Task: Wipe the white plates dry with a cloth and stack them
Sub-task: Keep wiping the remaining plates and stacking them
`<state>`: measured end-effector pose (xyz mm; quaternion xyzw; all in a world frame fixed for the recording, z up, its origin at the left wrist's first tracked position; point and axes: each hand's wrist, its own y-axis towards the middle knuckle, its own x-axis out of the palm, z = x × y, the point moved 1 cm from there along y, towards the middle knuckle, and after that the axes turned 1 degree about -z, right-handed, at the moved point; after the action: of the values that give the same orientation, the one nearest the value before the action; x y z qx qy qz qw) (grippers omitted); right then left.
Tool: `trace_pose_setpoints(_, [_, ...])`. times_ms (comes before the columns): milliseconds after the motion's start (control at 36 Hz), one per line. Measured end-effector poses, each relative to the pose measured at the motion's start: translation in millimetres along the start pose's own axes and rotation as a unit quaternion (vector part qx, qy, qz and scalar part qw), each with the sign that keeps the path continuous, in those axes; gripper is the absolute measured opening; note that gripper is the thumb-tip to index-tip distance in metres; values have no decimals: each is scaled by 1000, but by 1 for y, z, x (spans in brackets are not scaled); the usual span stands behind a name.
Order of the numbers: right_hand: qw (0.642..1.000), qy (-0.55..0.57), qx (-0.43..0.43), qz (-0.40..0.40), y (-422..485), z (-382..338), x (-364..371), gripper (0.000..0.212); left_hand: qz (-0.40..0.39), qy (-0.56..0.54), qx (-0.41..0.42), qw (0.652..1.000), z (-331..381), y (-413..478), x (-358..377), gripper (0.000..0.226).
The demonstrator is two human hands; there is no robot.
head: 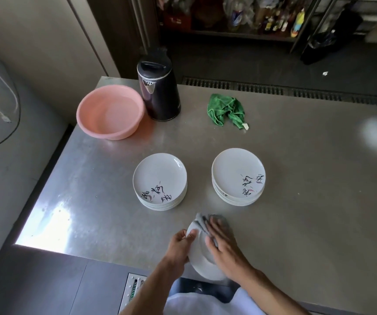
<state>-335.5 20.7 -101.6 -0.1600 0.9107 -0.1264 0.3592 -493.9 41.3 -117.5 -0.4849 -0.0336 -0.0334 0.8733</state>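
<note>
Plate (202, 264) bottom centre: my left hand (179, 245) pinches rim, steadying it; right hand (222, 243) flat, pressing grey cloth (205, 220) to wipe.

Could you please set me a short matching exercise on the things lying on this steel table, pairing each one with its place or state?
Things:
1. pink basin
2. green cloth
3. grey cloth
4. dark kettle

Places or states:
A. pressed on the held plate by the right hand
B. crumpled, lying alone
C. at the table's far left corner
D. upright beside the basin

Pairs: 1-C, 2-B, 3-A, 4-D
</note>
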Motion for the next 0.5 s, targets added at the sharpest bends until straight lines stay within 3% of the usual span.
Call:
trace_pose_setpoints(139, [983, -109, -111, -98, -26, 16, 10, 57, 7, -43, -25, 999, 7, 4, -1, 15])
trace_pose_setpoints(194, [971, -158, -128, -123, -36, 31, 7, 58, 6, -54, -28, 998, 8, 8, -4, 24])
trace_pose_setpoints(444, [979, -191, 38, -60, -2, 34, 14, 62, 0, -34, -16, 999, 3, 12, -2, 23])
trace_pose_setpoints(500, [978, -200, 32, -52, 3, 25, 17, 63, 7, -30, -13, 999, 7, 11, -1, 22])
